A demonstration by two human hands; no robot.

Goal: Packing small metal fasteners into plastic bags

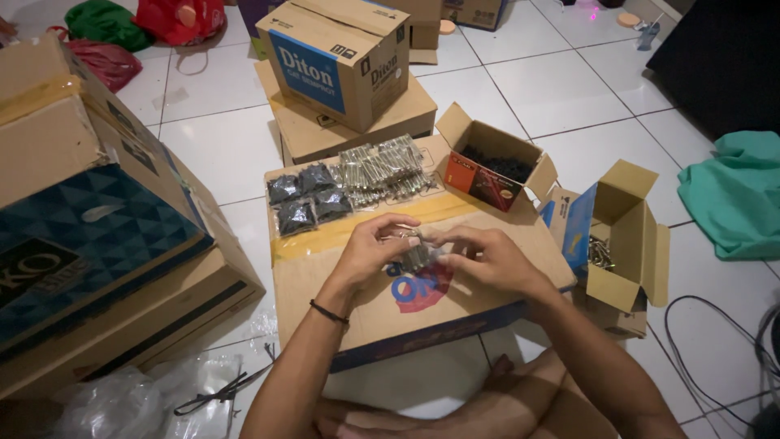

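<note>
Screw packet (417, 254) pinched between both hands (431, 254), wrists bent inward over cardboard box (487, 236).

A flat brown carton (455, 244) with yellow tape and a red-and-blue label lies in the centre. On it sit small black packets (307, 199), clear packets of metal parts (386, 172) and an open orange-and-black box (494, 167). Right stands an open blue-sided box (621, 236); far behind, a blue-labelled carton (341, 57); left, stacked cartons (89, 219)

Four black packets (307, 197), one heap of clear screw packets (384, 171), two small open boxes (496, 158), two hands (374, 248).
</note>
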